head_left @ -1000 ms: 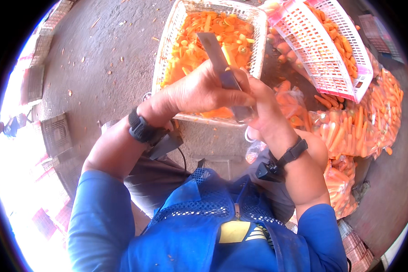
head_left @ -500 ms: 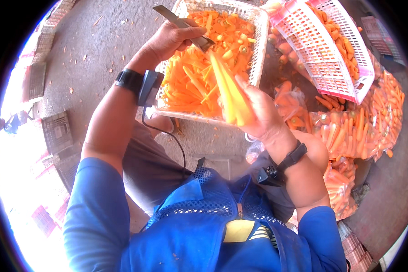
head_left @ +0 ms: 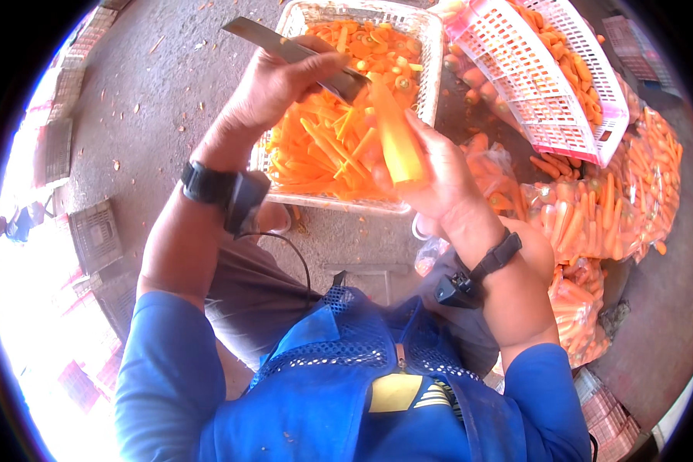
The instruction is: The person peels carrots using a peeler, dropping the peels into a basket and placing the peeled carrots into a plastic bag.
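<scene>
Raised left hand [head_left: 271, 86] clenched around metal blade [head_left: 263, 36], right hand [head_left: 446, 175] wrapped around carrot [head_left: 400, 144].

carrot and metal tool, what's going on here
The person's left hand holds a flat metal tool, its end close to the narrow tip of a carrot in the right hand; whether they touch is unclear. Beneath is a pale basket of orange strips and pieces. Bagged carrots lie to the right.
</scene>
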`<action>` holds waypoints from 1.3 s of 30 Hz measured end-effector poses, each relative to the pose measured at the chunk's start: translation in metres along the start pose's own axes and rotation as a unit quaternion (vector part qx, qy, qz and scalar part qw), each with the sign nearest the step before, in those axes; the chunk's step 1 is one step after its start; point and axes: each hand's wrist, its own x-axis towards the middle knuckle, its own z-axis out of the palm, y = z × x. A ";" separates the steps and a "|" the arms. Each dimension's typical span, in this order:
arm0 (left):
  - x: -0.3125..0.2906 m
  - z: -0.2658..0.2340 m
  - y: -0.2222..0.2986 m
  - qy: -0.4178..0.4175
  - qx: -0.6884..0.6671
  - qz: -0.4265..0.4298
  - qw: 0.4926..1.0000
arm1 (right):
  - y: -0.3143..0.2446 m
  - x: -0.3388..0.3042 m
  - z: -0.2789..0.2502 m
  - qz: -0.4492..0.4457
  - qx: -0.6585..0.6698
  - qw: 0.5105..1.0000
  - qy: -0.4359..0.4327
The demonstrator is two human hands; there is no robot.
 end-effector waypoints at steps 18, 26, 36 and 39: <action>0.016 -0.014 -0.023 0.003 -0.013 -0.026 1.000 | 0.013 -0.002 0.009 -0.018 -0.062 0.993 0.094; -0.016 0.029 -0.001 -0.182 -0.022 -0.015 0.983 | 0.019 -0.005 0.016 -0.010 -0.081 0.988 0.133; 0.018 -0.018 -0.031 0.029 0.009 -0.012 0.999 | 0.012 -0.007 0.002 0.010 -0.030 0.998 0.062; -0.006 0.008 0.009 -0.106 -0.060 -0.023 0.992 | 0.017 -0.001 0.005 -0.027 -0.054 0.996 0.066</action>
